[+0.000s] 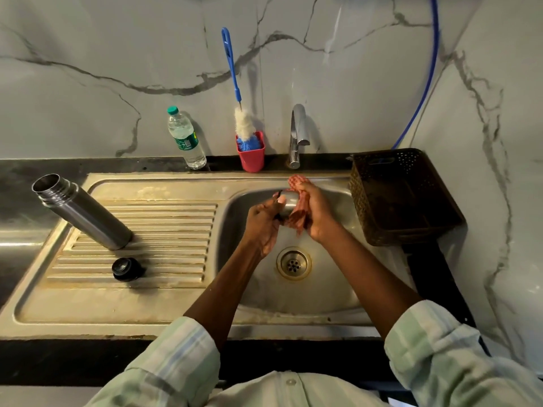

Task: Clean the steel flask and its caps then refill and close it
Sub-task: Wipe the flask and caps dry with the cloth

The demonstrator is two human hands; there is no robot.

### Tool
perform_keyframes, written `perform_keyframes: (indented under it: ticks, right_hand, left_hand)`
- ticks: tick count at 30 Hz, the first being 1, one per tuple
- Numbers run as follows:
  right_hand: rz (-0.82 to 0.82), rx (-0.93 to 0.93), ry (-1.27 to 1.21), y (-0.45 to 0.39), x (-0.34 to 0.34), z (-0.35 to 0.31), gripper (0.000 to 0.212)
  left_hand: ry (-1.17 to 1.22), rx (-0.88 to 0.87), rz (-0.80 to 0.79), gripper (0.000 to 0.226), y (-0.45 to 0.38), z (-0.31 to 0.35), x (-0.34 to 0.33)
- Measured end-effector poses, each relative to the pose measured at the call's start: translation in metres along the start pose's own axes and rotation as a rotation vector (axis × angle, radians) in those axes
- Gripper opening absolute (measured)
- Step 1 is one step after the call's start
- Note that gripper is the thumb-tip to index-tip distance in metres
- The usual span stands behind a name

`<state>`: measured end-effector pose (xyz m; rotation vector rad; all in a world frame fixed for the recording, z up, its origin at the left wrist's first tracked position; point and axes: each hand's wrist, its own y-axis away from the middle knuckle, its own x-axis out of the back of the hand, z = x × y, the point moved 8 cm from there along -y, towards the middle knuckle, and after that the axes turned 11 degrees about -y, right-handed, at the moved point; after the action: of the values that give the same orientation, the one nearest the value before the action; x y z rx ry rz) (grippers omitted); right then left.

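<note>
The open steel flask [80, 211] stands uncapped on the ribbed drainboard [164, 224] at the left. A black inner cap [127, 269] rests on the drainboard in front of it. Over the sink basin [249, 289], my left hand [261, 224] grips the steel outer cap [288, 202]. My right hand [316, 214] presses a reddish checked cloth [298, 220] against that cap. The cloth wraps part of the cap and hides its right side.
A plastic water bottle [185, 138] stands by the wall. A red cup [251, 154] holds a blue-handled bottle brush [235, 83]. The tap [296, 136] is behind the basin, no water running. A dark perforated basket [402, 198] sits at the right.
</note>
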<state>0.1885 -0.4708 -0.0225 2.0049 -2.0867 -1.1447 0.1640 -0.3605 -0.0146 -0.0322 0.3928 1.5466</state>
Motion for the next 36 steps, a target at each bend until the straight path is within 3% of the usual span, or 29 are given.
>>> perform_keyframes:
  ticks: [1,3,6,8,10,12,15,17,19,21,25,28,30,32,34,36]
  right_hand:
    - [-0.042,-0.127,-0.109,0.003,-0.002,0.002,0.034]
    - [-0.03,-0.136,-0.199,0.006,-0.003,0.002,0.034]
    - [0.183,0.289,0.134,0.015,0.008,-0.012,0.012]
    - [0.143,0.574,0.299,0.026,0.0,-0.026,0.01]
    - [0.114,0.633,0.396,0.022,0.002,-0.028,0.013]
    - [0.154,0.48,0.342,0.01,0.01,-0.026,0.015]
    - [0.006,-0.093,-0.197,0.003,0.006,0.004,0.028]
    - [0.004,-0.119,-0.297,0.008,0.005,0.003,0.028]
    - [0.105,0.112,-0.184,0.01,0.014,-0.008,0.023]
    - [0.196,0.453,0.185,0.024,0.015,-0.031,0.02]
    - [0.053,0.853,0.722,0.035,-0.003,-0.042,0.027]
    - [-0.04,1.061,0.951,0.039,-0.008,-0.036,0.035]
    - [0.021,0.925,0.811,0.037,-0.004,-0.037,0.026]
    - [0.14,0.456,0.392,0.015,0.016,-0.029,0.021]
    - [0.032,-0.006,-0.032,0.007,0.013,-0.009,0.025]
    - [0.0,-0.107,-0.199,0.008,0.01,-0.006,0.033]
  left_hand:
    - [-0.061,-0.058,-0.003,0.024,0.002,0.0,-0.001]
    - [-0.315,-0.19,0.015,0.023,0.002,0.005,-0.001]
    - [-0.461,-0.255,0.062,0.023,0.002,0.009,-0.001]
    - [-0.399,-0.193,0.075,0.025,0.0,0.008,-0.006]
    - [-0.333,-0.136,0.061,0.027,-0.003,0.001,-0.011]
    - [-0.307,-0.111,0.075,0.026,-0.003,-0.003,-0.011]
    - [-0.398,-0.212,0.071,0.023,0.003,-0.001,-0.009]
    - [-0.467,-0.263,0.03,0.019,0.005,0.002,-0.012]
    - [-0.437,-0.217,-0.026,0.016,-0.001,-0.001,-0.012]
    - [-0.274,-0.073,-0.088,0.015,-0.006,-0.008,-0.011]
    - [0.3,0.229,-0.144,0.025,-0.007,-0.017,-0.009]
    - [0.214,0.193,-0.102,0.021,-0.008,-0.013,-0.007]
    - [-0.076,0.08,-0.078,0.021,-0.006,-0.007,-0.009]
    - [-0.358,-0.075,-0.08,0.022,-0.003,-0.003,-0.012]
    - [-0.491,-0.207,-0.091,0.023,0.002,0.0,-0.015]
    - [-0.537,-0.235,-0.082,0.022,0.004,0.001,-0.016]
